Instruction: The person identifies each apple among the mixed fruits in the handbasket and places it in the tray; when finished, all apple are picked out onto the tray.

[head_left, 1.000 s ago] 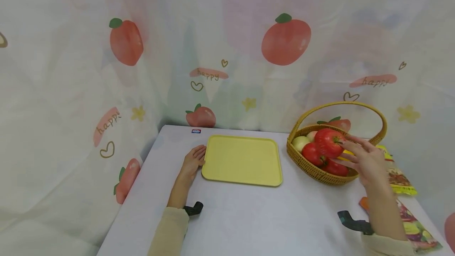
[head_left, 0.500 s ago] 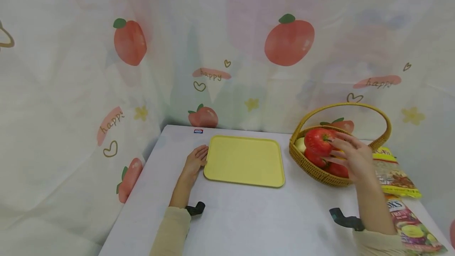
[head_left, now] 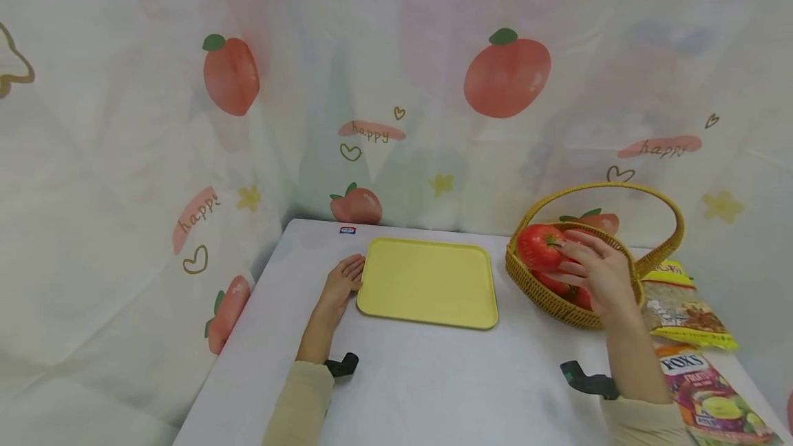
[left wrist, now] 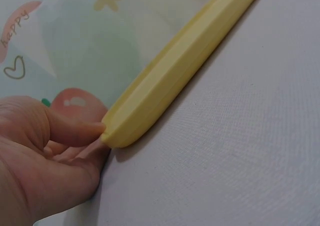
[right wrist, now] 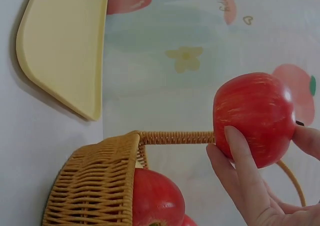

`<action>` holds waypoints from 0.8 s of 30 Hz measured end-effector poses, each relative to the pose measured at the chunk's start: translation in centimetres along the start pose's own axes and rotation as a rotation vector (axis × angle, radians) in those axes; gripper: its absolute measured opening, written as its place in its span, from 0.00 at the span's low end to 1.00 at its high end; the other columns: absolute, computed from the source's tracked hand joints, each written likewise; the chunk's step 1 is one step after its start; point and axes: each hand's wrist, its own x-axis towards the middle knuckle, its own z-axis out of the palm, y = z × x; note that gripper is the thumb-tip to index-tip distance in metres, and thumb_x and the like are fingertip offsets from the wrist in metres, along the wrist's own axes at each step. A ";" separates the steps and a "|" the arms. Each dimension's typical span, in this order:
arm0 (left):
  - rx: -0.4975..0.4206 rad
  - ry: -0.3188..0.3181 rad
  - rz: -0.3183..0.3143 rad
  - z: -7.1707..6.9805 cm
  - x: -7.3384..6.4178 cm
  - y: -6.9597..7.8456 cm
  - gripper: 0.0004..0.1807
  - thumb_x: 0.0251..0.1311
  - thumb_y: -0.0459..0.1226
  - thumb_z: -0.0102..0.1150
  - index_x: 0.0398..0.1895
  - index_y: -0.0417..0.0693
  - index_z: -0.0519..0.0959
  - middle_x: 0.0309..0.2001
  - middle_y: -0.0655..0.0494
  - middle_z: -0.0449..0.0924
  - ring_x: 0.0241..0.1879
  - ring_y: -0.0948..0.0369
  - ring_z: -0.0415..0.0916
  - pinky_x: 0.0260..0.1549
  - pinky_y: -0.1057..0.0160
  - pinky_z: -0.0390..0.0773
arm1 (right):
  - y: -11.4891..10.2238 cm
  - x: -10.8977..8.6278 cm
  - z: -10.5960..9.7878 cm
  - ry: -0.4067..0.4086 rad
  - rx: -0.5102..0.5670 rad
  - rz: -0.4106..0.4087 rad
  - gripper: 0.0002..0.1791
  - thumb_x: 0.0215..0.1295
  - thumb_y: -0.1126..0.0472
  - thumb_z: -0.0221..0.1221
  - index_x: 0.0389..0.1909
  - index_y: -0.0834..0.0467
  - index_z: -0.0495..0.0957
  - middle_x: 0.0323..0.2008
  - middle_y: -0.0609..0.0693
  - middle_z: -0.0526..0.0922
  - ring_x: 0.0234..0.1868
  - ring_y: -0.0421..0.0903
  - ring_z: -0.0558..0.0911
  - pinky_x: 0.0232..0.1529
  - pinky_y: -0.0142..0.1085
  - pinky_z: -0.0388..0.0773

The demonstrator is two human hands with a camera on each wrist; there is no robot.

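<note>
In the right hand [head_left: 601,270] is a red apple [right wrist: 254,118], held between the thumb and fingers. It is raised in front of the wicker basket [right wrist: 90,186] and stands apart from the basket's contents. Several more red fruits [right wrist: 155,201] lie in the basket, partly hidden by the hand and apple in the head view. On the left, the left hand [head_left: 341,284] rests at the side of a yellow tray [head_left: 427,281], fingers extended. Its fingertips touch the rim of the tray in the left wrist view. Nothing lies on the tray.
Right of the basket lies a yellow-edged food packet [head_left: 688,312], with a purple FOX'S packet [head_left: 712,401] nearer the front. A small blue and red label [head_left: 347,230] is behind the tray. A printed cloth backdrop [head_left: 434,74] surrounds the white table [head_left: 446,391].
The right hand has carried the apple left and slightly down across the front of the basket, uncovering more of the packets. The left hand stays at the tray's edge.
</note>
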 end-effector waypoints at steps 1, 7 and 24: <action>0.003 0.002 -0.001 0.0 0.0 0.0 0.42 0.54 0.06 0.42 0.76 0.30 0.61 0.76 0.32 0.63 0.77 0.43 0.59 0.77 0.52 0.61 | 0.0 0.1 0.1 -0.004 -0.003 0.003 0.19 0.73 0.60 0.64 0.62 0.54 0.75 0.48 0.42 0.83 0.35 0.45 0.90 0.37 0.40 0.89; 0.001 0.015 -0.005 0.1 0.0 -0.1 0.42 0.54 0.06 0.42 0.76 0.31 0.62 0.75 0.33 0.64 0.77 0.44 0.60 0.76 0.52 0.62 | 0.1 0.3 1.2 -0.016 0.003 0.018 0.23 0.72 0.61 0.65 0.64 0.57 0.72 0.42 0.39 0.89 0.34 0.45 0.91 0.36 0.40 0.89; -0.009 0.002 0.013 0.0 -0.1 -0.1 0.42 0.55 0.07 0.42 0.76 0.30 0.61 0.76 0.33 0.63 0.77 0.44 0.59 0.77 0.52 0.62 | 1.3 1.7 4.1 -0.054 -0.058 0.007 0.27 0.72 0.57 0.66 0.66 0.59 0.70 0.43 0.40 0.89 0.36 0.47 0.91 0.38 0.43 0.89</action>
